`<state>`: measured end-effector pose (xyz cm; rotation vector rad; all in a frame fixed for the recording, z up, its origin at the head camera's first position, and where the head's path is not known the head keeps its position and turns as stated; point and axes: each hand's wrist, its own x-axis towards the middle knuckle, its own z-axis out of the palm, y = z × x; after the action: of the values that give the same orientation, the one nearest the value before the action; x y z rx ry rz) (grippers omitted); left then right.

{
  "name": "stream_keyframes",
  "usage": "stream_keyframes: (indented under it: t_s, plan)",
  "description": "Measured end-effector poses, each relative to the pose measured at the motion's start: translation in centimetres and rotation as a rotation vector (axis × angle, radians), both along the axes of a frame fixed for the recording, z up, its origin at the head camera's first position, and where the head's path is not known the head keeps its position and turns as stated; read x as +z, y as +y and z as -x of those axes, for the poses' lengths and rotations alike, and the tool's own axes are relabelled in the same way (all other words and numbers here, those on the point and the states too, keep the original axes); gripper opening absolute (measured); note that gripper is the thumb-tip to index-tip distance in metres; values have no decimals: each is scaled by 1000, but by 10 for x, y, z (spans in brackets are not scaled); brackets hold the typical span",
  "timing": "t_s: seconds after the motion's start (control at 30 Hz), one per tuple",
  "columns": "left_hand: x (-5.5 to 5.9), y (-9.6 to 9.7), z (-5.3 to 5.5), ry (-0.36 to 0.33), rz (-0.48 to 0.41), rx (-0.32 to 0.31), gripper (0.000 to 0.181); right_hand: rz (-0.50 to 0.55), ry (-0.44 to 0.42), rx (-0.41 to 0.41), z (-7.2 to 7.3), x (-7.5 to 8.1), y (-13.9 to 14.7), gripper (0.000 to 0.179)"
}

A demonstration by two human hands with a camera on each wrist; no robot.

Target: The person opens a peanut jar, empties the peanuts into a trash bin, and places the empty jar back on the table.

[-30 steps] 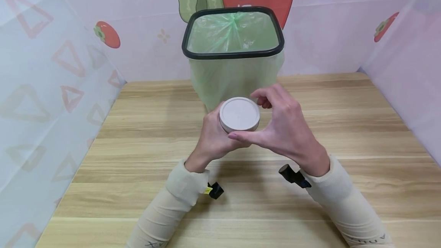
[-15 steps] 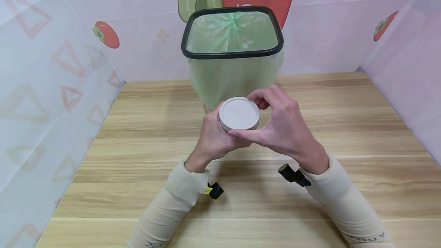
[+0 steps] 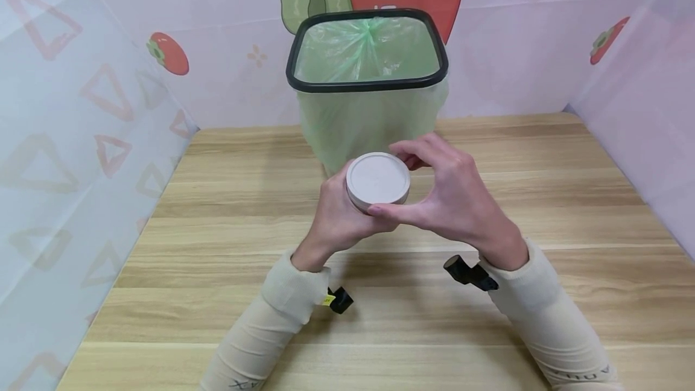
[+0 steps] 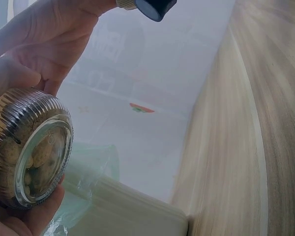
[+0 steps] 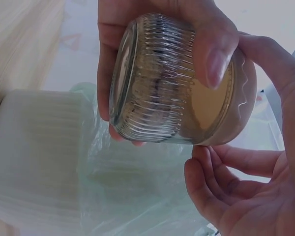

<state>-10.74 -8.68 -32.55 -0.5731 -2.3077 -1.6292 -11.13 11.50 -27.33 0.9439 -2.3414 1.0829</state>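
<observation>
- One backdrop [image 3: 516, 65] of smooth, creased pale sheeting stands beyond the hands and to both sides, printed with triangle outlines, two small red fruits and one large red figure bearing white lettering.
- One counter [image 3: 217, 246] lies beneath the hands, its surface light wood grain in long bands.
- One bin [image 3: 358, 87] stands on it just beyond the hands, with a black, rounded-square rim; its pale sides show vertical ribbing from the wrists.
- One liner [image 3: 369, 65] of thin, crinkled green plastic fills the bin and drapes outside it, gathered into a bunch at the far side.
- Two cream sleeves [image 3: 282, 300] of soft, wrinkled fabric cover the forearms behind the hands.
- Two hands meet: the left hand [image 3: 342, 210] wraps around the jar's body, while the right hand [image 3: 450, 192] pinches the lid's edge between thumb and fingertips.
- One jar [image 5: 152, 83] of clear, finely ribbed, round glass is held between them, above the counter.
- One flat, round, off-white lid [image 3: 378, 178] with a raised border sits on it.
- Two black cameras [image 3: 460, 269] sit at the wrists.
- Several rounded brownish pieces [image 4: 42, 155], too blurred to count, show through the jar's base.
</observation>
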Motion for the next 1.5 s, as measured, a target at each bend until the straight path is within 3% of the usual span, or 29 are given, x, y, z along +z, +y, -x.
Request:
stream_keyframes:
  t_s: [0.67, 0.9, 1.0, 1.3, 1.5]
  plan:
    - [-2, 0, 2, 12, -34, -30, 79, 45, -90, 127, 1, 6, 9, 69]
    - [-2, 0, 1, 15, -37, -38, 79, 45, -176, 178, 0, 8, 11, 71]
    - [-2, 0, 2, 21, -24, -35, 80, 27, -176, 161, -1, 8, 10, 74]
    - [-1, -1, 0, 9, -25, -28, 77, 34, -23, 1, -5, 7, 5, 76]
    - [0, -1, 0, 6, -16, -25, 79, 42, 39, -41, -7, 7, 3, 72]
